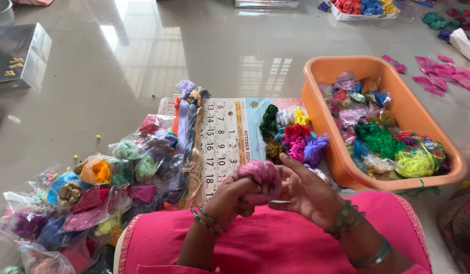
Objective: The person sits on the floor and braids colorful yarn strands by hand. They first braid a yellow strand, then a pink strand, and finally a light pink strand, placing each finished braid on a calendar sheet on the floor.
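Head view: a fluffy pink thread bundle (261, 178) is gripped by the left hand (230, 199); the right hand (306, 192) is held open beside it, fingers touching

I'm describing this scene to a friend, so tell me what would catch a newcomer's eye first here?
First, the pink thread bundle at bottom centre, gripped by the left hand while the right hand stays open beside it. Next, the orange tub on the right, heaped with colourful threads. On the left, a pile of clear bags holding coloured thread spreads over the glossy floor, beside a calendar sheet.
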